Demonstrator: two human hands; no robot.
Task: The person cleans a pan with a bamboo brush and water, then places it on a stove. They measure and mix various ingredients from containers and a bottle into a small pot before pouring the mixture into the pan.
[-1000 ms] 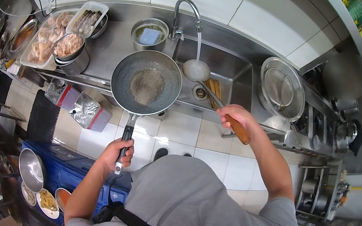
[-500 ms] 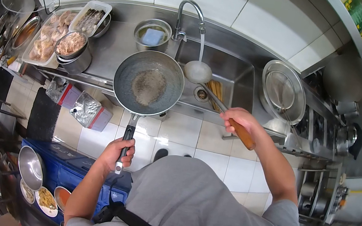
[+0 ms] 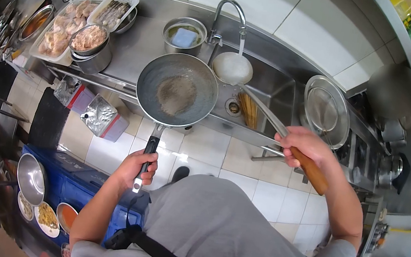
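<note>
My left hand (image 3: 136, 170) is closed round the black handle of a frying pan (image 3: 204, 82). The pan is held roughly level in front of the counter edge, a brownish-grey patch over the middle of its dark inside. In my closed right hand (image 3: 305, 147) is a ladle (image 3: 232, 69) with a long metal shaft and a wooden handle. Its round bowl sits under the stream from the tap (image 3: 231, 9), above the sink (image 3: 276, 94), and looks filled with water. Bundled thin wooden sticks (image 3: 247, 109) lie in the sink by the drain.
Left of the sink stand a pot with a blue sponge (image 3: 184, 38), a bowl of minced meat (image 3: 89, 38), a tray of raw meat (image 3: 53, 45) and a basket of shrimp (image 3: 112, 13). A basin with a strainer (image 3: 325, 111) is at the right. Blue bins (image 3: 83, 188) stand lower left.
The ladle's bowl has moved slightly right and up, more squarely under the running water. My right hand has shifted right. The pan stays in my left hand, with the whole view shifted a little.
</note>
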